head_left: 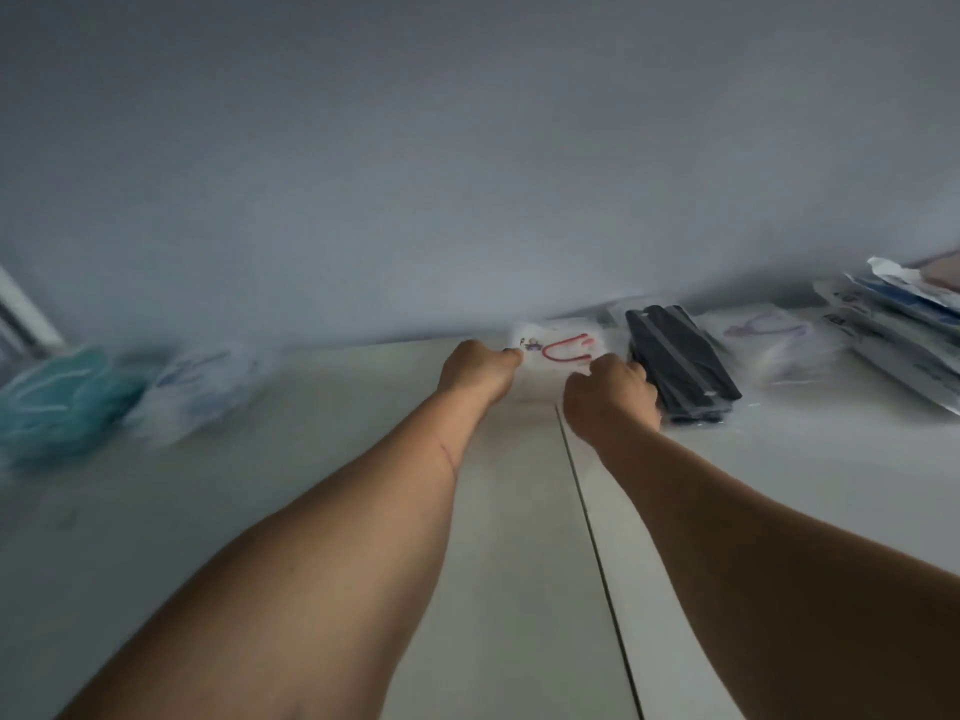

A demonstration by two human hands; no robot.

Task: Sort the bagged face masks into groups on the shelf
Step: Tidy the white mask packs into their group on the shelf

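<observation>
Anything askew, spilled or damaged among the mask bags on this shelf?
Nothing looks spilled or damaged. The pack of black masks lies at a slant to the wall, and the flat blue-and-white packets at far right overlap unevenly. Both hands grip the clear bag with red ear loops. The left-side bags are too blurred to judge.

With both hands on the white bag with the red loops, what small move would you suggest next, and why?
Probably lower the white bag flat onto the shelf and let go. The left hand and right hand pinch its near corners, and it sits at the wall in the gap left of the black masks, apart from the teal masks.
</observation>
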